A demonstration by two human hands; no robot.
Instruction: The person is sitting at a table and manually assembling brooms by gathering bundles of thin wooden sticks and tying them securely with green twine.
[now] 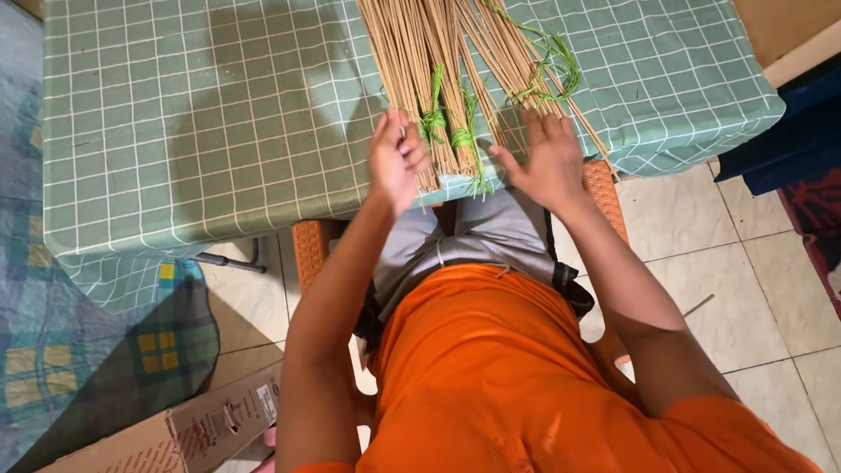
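Bundles of thin tan sticks (412, 52) lie on a table covered by a green checked cloth (201, 114). Green string ties (434, 118) bind the bundles near their ends, and a looser green string (552, 66) lies over the right bundle. My left hand (396, 158) is curled at the near ends of the left bundle, fingers closed on a few sticks beside a green tie. My right hand (543, 158) rests flat, fingers spread, on the ends of the right bundle at the table's edge.
I sit on an orange woven chair (308, 250), in an orange shirt and grey shorts. A cardboard box (193, 434) lies on the tiled floor at the lower left, next to a checked blue-green cloth (79, 350). Dark fabric (788, 131) lies at the right.
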